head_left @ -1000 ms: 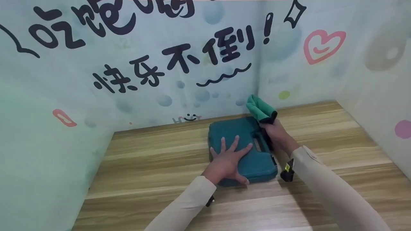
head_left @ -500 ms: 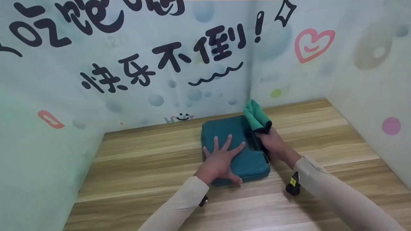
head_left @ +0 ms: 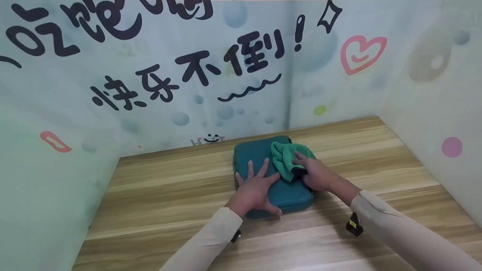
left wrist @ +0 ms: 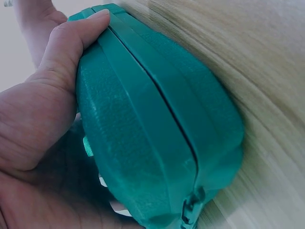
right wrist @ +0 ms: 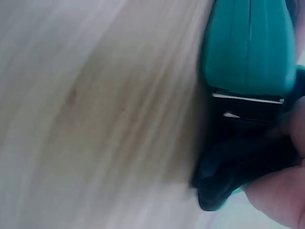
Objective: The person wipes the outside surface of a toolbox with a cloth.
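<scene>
A teal plastic carrying case point(head_left: 292, 197) lies flat on the wooden table. My left hand point(head_left: 254, 192) rests on its lid with fingers spread and straight. In the left wrist view the left thumb point(left wrist: 78, 36) touches the case point(left wrist: 133, 100) along its seam. My right hand point(head_left: 320, 175) grips a green cloth point(head_left: 282, 160) with black edging, bunched over the handle side of the lid. The cloth hides the handle cutout. In the right wrist view a black latch point(right wrist: 250, 106) shows on the side of the case, close to the cloth's dark edge point(right wrist: 233, 167).
The wood-grain table point(head_left: 169, 199) extends around the case. A printed backdrop point(head_left: 158, 124) stands behind it, close to the case's far edge, and side walls point(head_left: 433, 101) close in the left and right. A small black device point(head_left: 354, 226) hangs from the right wrist.
The cloth has come from the case's handle edge leftward and toward me onto the lid, with my right hand gripping it. My left hand stays on the lid. The head view shifted slightly.
</scene>
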Tool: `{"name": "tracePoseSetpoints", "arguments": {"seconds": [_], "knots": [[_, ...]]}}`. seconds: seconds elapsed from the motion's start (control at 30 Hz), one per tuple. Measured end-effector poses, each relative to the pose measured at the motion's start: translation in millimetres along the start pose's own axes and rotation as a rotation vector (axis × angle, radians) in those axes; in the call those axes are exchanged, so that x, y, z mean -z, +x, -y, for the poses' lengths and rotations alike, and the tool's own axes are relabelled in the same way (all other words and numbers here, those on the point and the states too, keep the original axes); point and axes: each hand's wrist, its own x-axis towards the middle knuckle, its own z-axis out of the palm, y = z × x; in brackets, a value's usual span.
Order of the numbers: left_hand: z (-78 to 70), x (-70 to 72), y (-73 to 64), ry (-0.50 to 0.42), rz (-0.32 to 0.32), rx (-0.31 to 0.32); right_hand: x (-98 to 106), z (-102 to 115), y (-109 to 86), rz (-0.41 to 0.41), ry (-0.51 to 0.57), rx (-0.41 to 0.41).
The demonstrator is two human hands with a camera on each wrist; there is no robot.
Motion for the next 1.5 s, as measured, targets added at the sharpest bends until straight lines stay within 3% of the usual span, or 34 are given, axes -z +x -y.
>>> {"name": "tracePoseSetpoints", "arguments": {"seconds": [0.1, 0.23, 0.47, 0.57, 0.73, 0.8, 0.93, 1.17, 1.5], "knots": [[-0.5, 0.0, 0.0, 0.010, 0.004, 0.008, 7, 4, -2.2, 0.061, -0.085, 0.045], [-2.0, 2.1, -0.1, 0.019, 0.003, 0.013, 12, 6, -10.3, 0.089, -0.096, 0.084], [-1.5, 0.1, -2.1, 0.028, -0.016, 0.001, -2, 2, -34.7, -0.014, 0.129, 0.105], [-1.4, -1.9, -2.9, 0.025, -0.023, 0.000, -12, 3, -45.7, -0.082, 0.280, 0.031], [-2.2, -1.0, -3.3, 0.046, -0.037, 0.014, -30, 11, -61.3, -0.220, 0.639, -0.180], [-3.0, 0.1, -3.4, 0.050, -0.043, 0.011, -36, 15, -66.0, -0.288, 0.728, -0.245], [-4.3, -0.3, -2.9, 0.048, -0.047, 0.001, -44, 23, -74.8, -0.374, 0.778, -0.334], [-4.5, -1.8, -3.4, 0.065, -0.046, -0.005, -52, 37, -85.5, -0.440, 0.949, -0.435], [-2.2, 0.7, -2.1, 0.025, -0.054, -0.019, -43, 43, -73.0, -0.466, 1.120, -0.512]]}}
